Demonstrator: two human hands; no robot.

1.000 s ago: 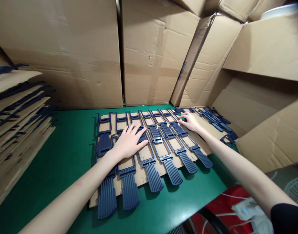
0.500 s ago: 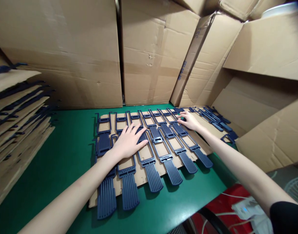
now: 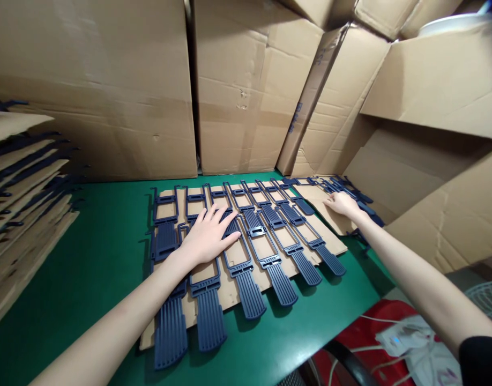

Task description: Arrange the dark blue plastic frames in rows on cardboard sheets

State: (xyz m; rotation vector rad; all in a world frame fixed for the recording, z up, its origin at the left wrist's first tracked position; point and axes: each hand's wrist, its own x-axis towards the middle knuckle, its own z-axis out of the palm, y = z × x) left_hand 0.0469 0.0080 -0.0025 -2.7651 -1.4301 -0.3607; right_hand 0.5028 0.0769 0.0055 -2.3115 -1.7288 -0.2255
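At 9 o'clock, a stack of cardboard sheets (image 3: 24, 214) interleaved with dark blue parts stood on the green desk (image 3: 101, 257). At centre, a cardboard sheet (image 3: 230, 289) carried two rows of dark blue plastic parts (image 3: 246, 292) laid side by side, ribbed ends pointing to 6 o'clock. The left hand (image 3: 208, 236) lay flat on these parts, fingers spread, palm down, gripping nothing. At 2 o'clock, the right hand (image 3: 342, 204) rested palm down on a second cardboard sheet (image 3: 330, 217), fingers extended, just beside a loose pile of blue parts (image 3: 352, 193); it held nothing. Cardboard boxes (image 3: 246, 96) lined the desk from 10 to 3 o'clock.
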